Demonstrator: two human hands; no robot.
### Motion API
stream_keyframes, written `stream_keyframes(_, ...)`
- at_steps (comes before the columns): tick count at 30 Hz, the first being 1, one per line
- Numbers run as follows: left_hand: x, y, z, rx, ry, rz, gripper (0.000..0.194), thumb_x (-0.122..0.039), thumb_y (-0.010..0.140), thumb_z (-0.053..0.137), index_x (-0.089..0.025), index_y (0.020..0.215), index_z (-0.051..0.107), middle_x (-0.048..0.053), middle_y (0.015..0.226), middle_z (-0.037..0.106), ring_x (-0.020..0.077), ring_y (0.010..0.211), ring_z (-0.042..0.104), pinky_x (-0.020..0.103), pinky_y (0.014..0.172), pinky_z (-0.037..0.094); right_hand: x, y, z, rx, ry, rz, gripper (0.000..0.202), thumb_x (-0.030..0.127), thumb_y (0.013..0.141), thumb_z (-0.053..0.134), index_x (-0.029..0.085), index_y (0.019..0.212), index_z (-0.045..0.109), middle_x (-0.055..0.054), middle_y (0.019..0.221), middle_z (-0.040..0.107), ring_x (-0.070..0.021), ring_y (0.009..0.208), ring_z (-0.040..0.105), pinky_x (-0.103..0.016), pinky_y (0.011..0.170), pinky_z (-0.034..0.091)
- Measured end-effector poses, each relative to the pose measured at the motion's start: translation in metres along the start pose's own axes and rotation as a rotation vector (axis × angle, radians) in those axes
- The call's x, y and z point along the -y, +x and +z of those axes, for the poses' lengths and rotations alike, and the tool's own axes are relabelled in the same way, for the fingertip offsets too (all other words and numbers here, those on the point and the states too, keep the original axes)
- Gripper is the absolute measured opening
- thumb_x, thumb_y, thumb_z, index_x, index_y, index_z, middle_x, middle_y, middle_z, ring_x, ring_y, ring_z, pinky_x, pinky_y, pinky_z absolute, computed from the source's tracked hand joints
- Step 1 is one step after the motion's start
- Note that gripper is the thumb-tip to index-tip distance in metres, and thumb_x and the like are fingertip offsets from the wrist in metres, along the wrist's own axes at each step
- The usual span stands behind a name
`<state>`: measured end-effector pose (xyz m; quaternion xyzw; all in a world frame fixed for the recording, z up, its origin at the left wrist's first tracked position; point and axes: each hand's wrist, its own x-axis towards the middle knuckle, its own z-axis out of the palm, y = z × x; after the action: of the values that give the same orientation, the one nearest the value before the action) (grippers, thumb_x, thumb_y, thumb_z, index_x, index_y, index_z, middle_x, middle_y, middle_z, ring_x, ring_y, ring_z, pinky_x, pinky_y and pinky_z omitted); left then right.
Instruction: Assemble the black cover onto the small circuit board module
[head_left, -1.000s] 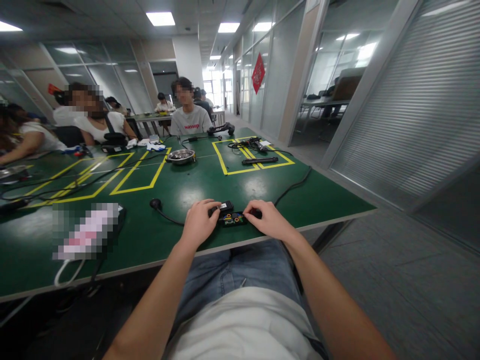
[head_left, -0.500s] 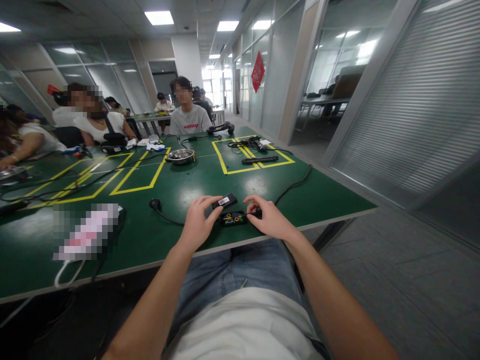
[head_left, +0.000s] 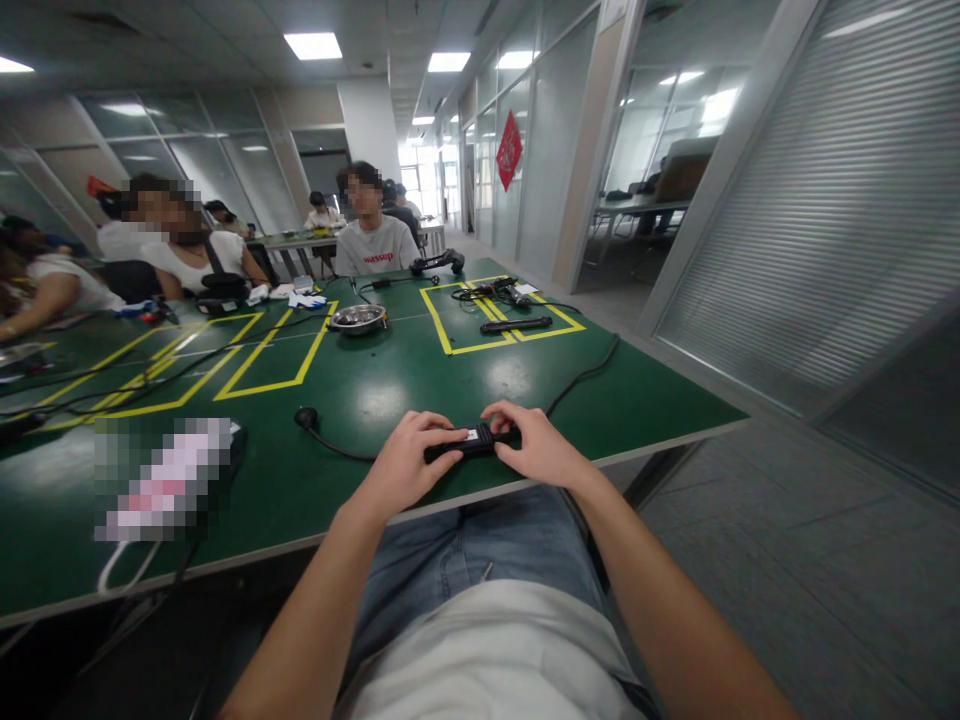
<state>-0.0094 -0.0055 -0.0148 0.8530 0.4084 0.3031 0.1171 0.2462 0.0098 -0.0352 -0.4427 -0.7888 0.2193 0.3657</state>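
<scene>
- Glass walls flank an office, where a green surface stretches out with its right corner by the aisle.
- The black case lies lengthwise along the near edge, before the lap, likely so both hands reach it easily; whether it rests fully on the surface is hidden.
- The left hand grasps the case's left end, thumb on the near side, fingers on the far side and top, seemingly to steady it and keep its parts together.
- The right hand curls around the right end, where the cord leaves; how firmly it grips I cannot tell. It probably braces that end.
- The cord runs slack to the right edge, so it seems to put little pull on the case.
- Leftward, a lead ends in a plug, apart from the fingers.
- A blurred pink item lies further left, close to the near edge.
- Toward the far edge stands a bowl; right of it, yellow tape frames a bar and wires, perhaps marking their spot.
- Beyond that edge sits a person.
</scene>
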Motion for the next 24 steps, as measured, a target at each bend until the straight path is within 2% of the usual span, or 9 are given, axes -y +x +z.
stream_keyframes(6, -0.0053, -0.0005, -0.0013, -0.004, -0.005, -0.005, 0.027, -0.023, 0.098, 0.075, -0.029, 0.122, 0.084, 0.009, 0.12, 0.077, 0.0275, 0.112, 0.067, 0.045, 0.103, 0.057, 0.0029, -0.0016, -0.0023, 0.01, -0.047, 0.001, 0.044, 0.009, 0.076, 0.069, 0.025, 0.116, 0.071, -0.001, 0.098, 0.077, -0.0229, 0.096, 0.07, -0.04, 0.098, 0.047)
stream_keyframes(11, -0.0089, -0.0011, -0.0034, -0.029, 0.003, -0.007, 0.022, -0.022, 0.095, 0.073, -0.026, 0.114, 0.085, 0.009, 0.112, 0.077, 0.0279, 0.108, 0.067, 0.045, 0.1, 0.057, 0.0011, 0.0001, -0.0021, 0.012, -0.013, -0.005, 0.04, 0.01, 0.076, 0.069, 0.024, 0.113, 0.073, -0.002, 0.096, 0.077, -0.0222, 0.093, 0.07, -0.038, 0.093, 0.05)
stream_keyframes(20, -0.0078, -0.0006, -0.0026, -0.008, -0.024, -0.036, 0.021, -0.02, 0.094, 0.073, -0.025, 0.112, 0.082, 0.008, 0.112, 0.076, 0.0273, 0.108, 0.068, 0.044, 0.1, 0.056, 0.0029, 0.0016, -0.0011, 0.007, -0.022, 0.003, 0.035, 0.008, 0.076, 0.067, 0.024, 0.107, 0.071, -0.002, 0.096, 0.077, -0.0218, 0.093, 0.07, -0.038, 0.094, 0.051)
stream_keyframes(22, -0.0064, 0.0004, -0.0018, -0.037, -0.032, -0.059, 0.02, -0.022, 0.096, 0.07, -0.025, 0.114, 0.08, 0.008, 0.113, 0.077, 0.0267, 0.108, 0.069, 0.043, 0.1, 0.056, 0.003, 0.0014, -0.0015, -0.001, 0.0, -0.001, 0.031, 0.008, 0.076, 0.066, 0.023, 0.103, 0.07, -0.001, 0.094, 0.076, -0.0212, 0.09, 0.07, -0.036, 0.09, 0.052)
stream_keyframes(24, -0.0029, 0.0019, 0.0, -0.12, -0.004, -0.136, 0.022, -0.022, 0.097, 0.068, -0.023, 0.118, 0.076, 0.008, 0.112, 0.077, 0.0263, 0.105, 0.069, 0.043, 0.098, 0.056, 0.0031, 0.001, -0.0022, -0.011, 0.006, -0.012, 0.025, 0.01, 0.078, 0.067, 0.023, 0.099, 0.07, -0.001, 0.09, 0.076, -0.0212, 0.088, 0.07, -0.034, 0.087, 0.052)
